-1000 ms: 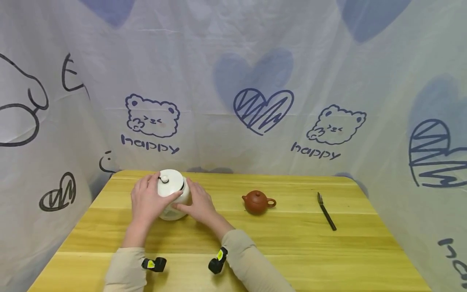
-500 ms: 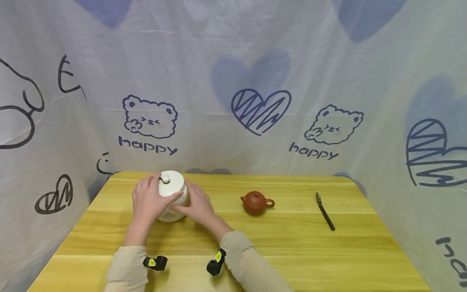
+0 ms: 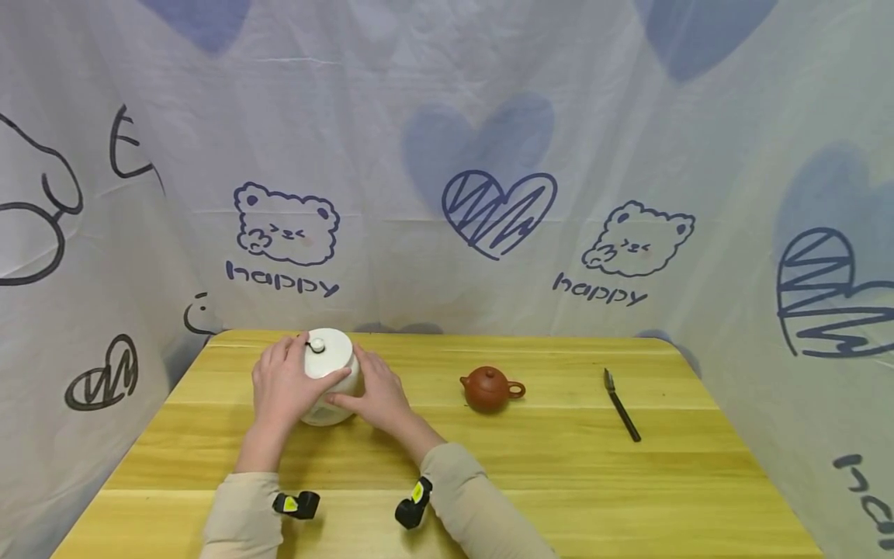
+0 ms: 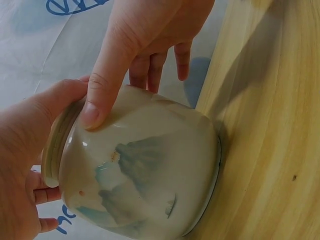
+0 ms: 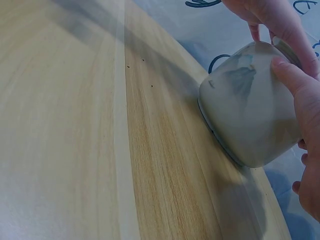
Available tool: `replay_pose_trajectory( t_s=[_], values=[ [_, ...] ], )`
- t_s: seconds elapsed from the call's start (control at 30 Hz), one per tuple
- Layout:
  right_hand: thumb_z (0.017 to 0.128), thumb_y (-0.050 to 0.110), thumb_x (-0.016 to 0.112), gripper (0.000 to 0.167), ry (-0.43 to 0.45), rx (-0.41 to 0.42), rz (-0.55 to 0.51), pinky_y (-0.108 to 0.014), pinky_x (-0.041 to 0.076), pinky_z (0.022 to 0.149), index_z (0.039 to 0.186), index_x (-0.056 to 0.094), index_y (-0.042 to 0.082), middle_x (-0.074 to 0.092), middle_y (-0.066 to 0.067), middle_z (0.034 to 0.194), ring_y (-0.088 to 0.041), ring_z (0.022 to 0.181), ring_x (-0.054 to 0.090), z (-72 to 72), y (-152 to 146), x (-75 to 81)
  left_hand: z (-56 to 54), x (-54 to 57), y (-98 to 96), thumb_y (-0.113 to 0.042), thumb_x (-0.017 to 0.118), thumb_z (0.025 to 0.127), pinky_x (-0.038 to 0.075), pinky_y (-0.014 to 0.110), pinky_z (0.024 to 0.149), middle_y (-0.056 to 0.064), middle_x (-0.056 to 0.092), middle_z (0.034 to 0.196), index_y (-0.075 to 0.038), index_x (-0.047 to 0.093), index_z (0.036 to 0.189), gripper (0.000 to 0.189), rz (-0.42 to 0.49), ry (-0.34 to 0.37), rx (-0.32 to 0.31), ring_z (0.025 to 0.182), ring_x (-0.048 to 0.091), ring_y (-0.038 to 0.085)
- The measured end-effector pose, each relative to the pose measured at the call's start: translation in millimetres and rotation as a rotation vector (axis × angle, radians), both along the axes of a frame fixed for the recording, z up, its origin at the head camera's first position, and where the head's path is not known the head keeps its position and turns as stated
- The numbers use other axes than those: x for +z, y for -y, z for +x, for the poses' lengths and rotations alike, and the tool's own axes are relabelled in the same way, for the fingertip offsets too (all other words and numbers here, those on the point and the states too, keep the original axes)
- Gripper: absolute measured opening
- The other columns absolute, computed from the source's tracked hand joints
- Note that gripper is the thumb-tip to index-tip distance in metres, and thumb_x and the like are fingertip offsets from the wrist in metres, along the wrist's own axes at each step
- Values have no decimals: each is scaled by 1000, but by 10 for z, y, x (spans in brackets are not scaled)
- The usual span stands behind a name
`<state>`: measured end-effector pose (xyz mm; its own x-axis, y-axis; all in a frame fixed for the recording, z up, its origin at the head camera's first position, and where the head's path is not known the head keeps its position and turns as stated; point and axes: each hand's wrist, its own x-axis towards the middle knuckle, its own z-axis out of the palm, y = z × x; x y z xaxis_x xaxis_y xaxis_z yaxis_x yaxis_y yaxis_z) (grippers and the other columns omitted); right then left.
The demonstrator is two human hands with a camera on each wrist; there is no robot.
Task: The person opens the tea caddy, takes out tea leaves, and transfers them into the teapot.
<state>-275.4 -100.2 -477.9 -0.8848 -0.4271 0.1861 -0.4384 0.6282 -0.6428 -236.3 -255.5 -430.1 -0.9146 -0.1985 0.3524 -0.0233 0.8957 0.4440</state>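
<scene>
A white ceramic jar [image 3: 327, 413] stands at the back left of the table, painted with grey-blue mountains that show in the left wrist view. Its round white lid [image 3: 334, 353] sits on the mouth and has a small knob with a dark cord. My left hand [image 3: 281, 384] grips the lid from the left, thumb along its near edge. Around the jar's right shoulder curls my right hand [image 3: 380, 392], its thumb [image 4: 95, 110] on the painted front just below the lid. The far fingers of both hands are partly hidden behind the jar.
A reddish-brown teapot [image 3: 487, 390] stands right of the jar, its handle pointing right. Farther right lies a slim dark-handled tool [image 3: 621, 405] with a metal tip. A printed cloth [image 3: 391, 272] hangs along the back edge of the wooden table [image 3: 559, 481].
The dark gap under the lid's right edge has gone, and the lid now lies level on the jar. Both hands keep their hold; the head view has shifted slightly.
</scene>
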Motion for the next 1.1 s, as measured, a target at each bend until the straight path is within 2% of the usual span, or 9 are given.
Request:
replay_pose_trajectory(
  t_s=[0.3,0.5,0.7,0.9,1.1],
  values=[
    [81,64,66,98,1,-17,27,-55,32,117,157,20,21,34,-2,159,-25,148,30,27,-21,0,38,12,-33,-66,71,74,23,68,110,31,38,146,-3,38,146,101,3,51,-20,134,31,50],
    [81,64,66,98,7,-2,48,-55,33,116,157,20,22,33,-4,159,-27,148,30,17,-15,78,66,87,-5,-68,68,76,21,70,108,30,36,147,-5,34,149,102,-15,81,-23,134,29,51],
    [85,59,65,92,8,27,90,-55,33,117,156,22,20,33,-3,160,-27,149,28,35,-73,154,157,216,23,-67,67,78,20,71,108,31,34,148,-5,35,148,99,-28,76,-24,134,27,53],
    [89,57,61,81,-43,46,150,-53,34,117,154,30,20,36,-1,158,-22,148,30,42,-205,266,268,374,-8,-67,60,84,15,70,111,28,33,150,-6,40,146,90,-5,64,-48,137,23,51],
    [90,58,58,81,-107,34,231,-53,31,119,154,29,18,32,-3,160,-23,151,24,48,-417,414,335,483,-93,-61,59,88,17,68,113,24,40,148,-7,47,141,76,-11,-15,-93,137,29,47]
  ],
)
